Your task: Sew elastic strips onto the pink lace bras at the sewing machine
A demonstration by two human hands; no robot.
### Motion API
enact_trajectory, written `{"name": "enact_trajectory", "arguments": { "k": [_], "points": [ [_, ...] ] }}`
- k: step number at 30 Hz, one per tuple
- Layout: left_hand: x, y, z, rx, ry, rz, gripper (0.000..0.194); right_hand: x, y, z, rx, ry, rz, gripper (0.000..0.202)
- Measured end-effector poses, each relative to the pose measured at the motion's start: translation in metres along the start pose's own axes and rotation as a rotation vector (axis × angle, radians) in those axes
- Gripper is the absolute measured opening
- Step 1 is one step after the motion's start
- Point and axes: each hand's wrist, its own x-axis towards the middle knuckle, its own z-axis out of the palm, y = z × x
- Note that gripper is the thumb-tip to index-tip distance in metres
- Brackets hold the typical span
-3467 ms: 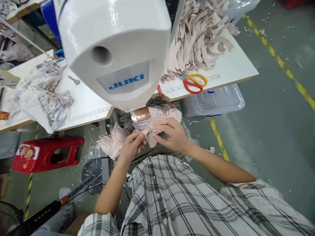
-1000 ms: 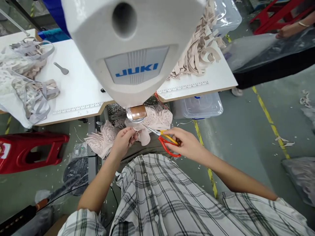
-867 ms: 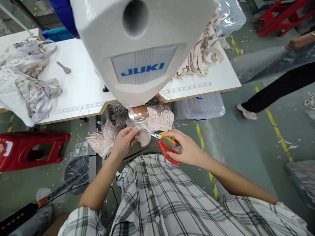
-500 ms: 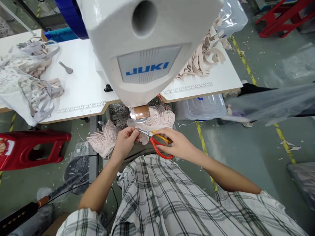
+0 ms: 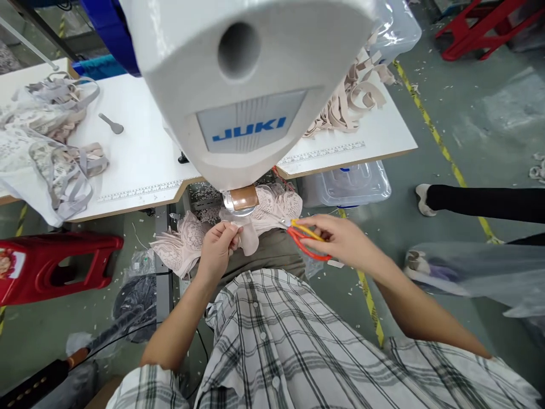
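My left hand (image 5: 219,244) pinches the edge of a pale pink fabric piece (image 5: 249,241) just below the sewing machine's foot area. In my right hand (image 5: 340,236) is a pair of scissors (image 5: 304,238) with red and yellow handles; the blades point left, apart from my left hand. Pale pink lace bra cups (image 5: 279,205) lie under the machine head and across my lap. More stacked lace cups (image 5: 183,244) rest to the left of my left hand. The white sewing machine head (image 5: 251,85) hides the needle.
A white table (image 5: 136,136) carries lace garments with straps (image 5: 55,136) on the left and beige elastic strips (image 5: 336,111) on the right. A clear plastic bin (image 5: 353,184) stands beneath its right side. Red stools (image 5: 59,264) stand at left and far right. Someone's leg (image 5: 481,203) shows at right.
My right hand has drawn the scissors away to the right from my left fingers. My left hand stays at nearly the same place. The person at right has moved.
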Motion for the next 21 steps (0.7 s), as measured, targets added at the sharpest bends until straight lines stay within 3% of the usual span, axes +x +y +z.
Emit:
{"name": "enact_trajectory", "arguments": {
  "k": [4, 6, 9, 10, 14, 15, 17, 20, 21],
  "points": [
    [0.004, 0.001, 0.005, -0.117, -0.035, -0.036, 0.027, 0.051, 0.032, -0.05, -0.288, 0.261, 0.02, 0.039],
    [0.006, 0.006, 0.008, -0.125, -0.068, -0.067, 0.028, 0.073, 0.036, -0.066, -0.416, 0.397, -0.037, 0.041],
    [0.003, 0.016, 0.01, -0.057, -0.196, -0.187, 0.028, 0.08, 0.012, -0.052, -0.465, 0.538, -0.201, 0.046],
    [0.001, 0.019, 0.01, -0.026, -0.258, -0.246, 0.027, 0.074, -0.001, -0.038, -0.441, 0.515, -0.289, 0.046],
    [-0.008, 0.025, 0.012, 0.161, -0.509, -0.393, 0.02, 0.042, -0.03, 0.027, -0.359, 0.039, -0.735, 0.028],
    [-0.011, 0.023, 0.011, 0.262, -0.514, -0.347, 0.021, 0.038, -0.029, 0.036, -0.324, -0.017, -0.762, 0.028],
    [-0.018, 0.014, 0.008, 0.518, -0.352, -0.107, 0.025, 0.039, -0.019, 0.042, -0.22, 0.04, -0.637, 0.024],
    [-0.028, -0.02, 0.0, 0.708, 0.031, 0.35, 0.027, 0.049, -0.003, 0.033, -0.051, 0.29, -0.244, 0.015],
    [-0.03, -0.035, -0.001, 0.66, 0.043, 0.403, 0.032, 0.052, -0.001, 0.03, 0.09, 0.332, -0.104, 0.018]
  ]
}}
